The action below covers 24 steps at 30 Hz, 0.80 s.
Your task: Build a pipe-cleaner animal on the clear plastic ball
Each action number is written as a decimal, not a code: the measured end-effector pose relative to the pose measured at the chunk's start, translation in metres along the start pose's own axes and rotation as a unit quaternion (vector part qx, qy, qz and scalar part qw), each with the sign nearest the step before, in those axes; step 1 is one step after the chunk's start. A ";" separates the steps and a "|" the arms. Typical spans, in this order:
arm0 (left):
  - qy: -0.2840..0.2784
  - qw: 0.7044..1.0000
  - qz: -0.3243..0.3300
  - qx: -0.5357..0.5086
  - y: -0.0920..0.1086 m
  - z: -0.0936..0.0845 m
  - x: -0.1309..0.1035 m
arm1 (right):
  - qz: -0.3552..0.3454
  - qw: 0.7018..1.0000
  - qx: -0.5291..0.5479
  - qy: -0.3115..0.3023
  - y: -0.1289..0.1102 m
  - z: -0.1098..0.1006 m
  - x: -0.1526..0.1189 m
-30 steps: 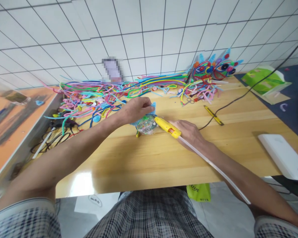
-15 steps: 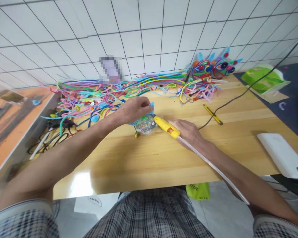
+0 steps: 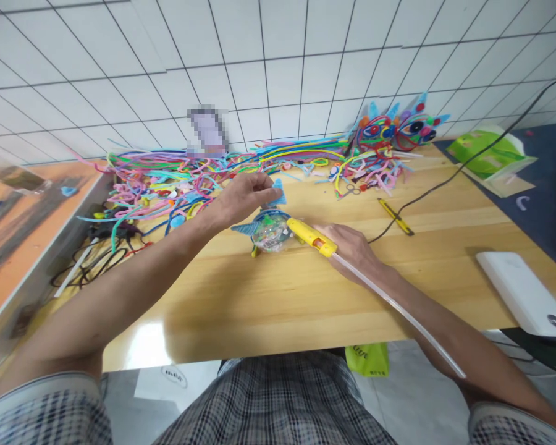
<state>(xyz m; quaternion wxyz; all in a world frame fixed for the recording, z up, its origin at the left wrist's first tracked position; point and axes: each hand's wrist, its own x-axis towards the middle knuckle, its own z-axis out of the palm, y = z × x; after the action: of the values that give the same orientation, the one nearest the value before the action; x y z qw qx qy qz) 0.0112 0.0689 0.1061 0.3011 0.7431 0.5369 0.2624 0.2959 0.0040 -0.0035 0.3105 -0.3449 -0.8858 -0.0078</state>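
Observation:
My left hand (image 3: 245, 196) pinches a light blue fuzzy cone-shaped piece (image 3: 278, 193) just above the craft. Below it sits a clear plastic craft body (image 3: 272, 233) with bright bits inside, a blue spike (image 3: 245, 228) on its left and a small yellow-green foot beneath. My right hand (image 3: 354, 246) is wrapped round a yellow hot glue gun (image 3: 311, 236), its nozzle end at the craft's upper right edge. From the gun's rear a long clear glue stick (image 3: 398, 309) runs back over my right forearm. The fingers on the gun's far side are hidden.
Pipe cleaners (image 3: 301, 150) lie piled along the wall. Two finished-looking bottle creatures (image 3: 375, 130) stand back right, near scissors (image 3: 351, 190). A yellow utility knife (image 3: 395, 216), a black cable (image 3: 438, 185) and a white power bank (image 3: 523, 290) are to the right.
My left hand has shifted slightly up and left with the blue piece, uncovering the blue spike on the craft's left. The glue gun and right hand have barely moved.

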 end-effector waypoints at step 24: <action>0.028 0.952 0.033 -0.301 -0.024 -0.009 0.017 | 0.263 0.936 0.231 0.046 -0.007 -0.040 0.049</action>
<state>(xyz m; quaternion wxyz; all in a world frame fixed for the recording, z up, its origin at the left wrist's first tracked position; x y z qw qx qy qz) -0.0055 0.0920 0.0961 0.4868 0.6273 0.4165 0.4428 0.2852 0.0191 0.0572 0.4134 -0.4833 -0.7256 0.2627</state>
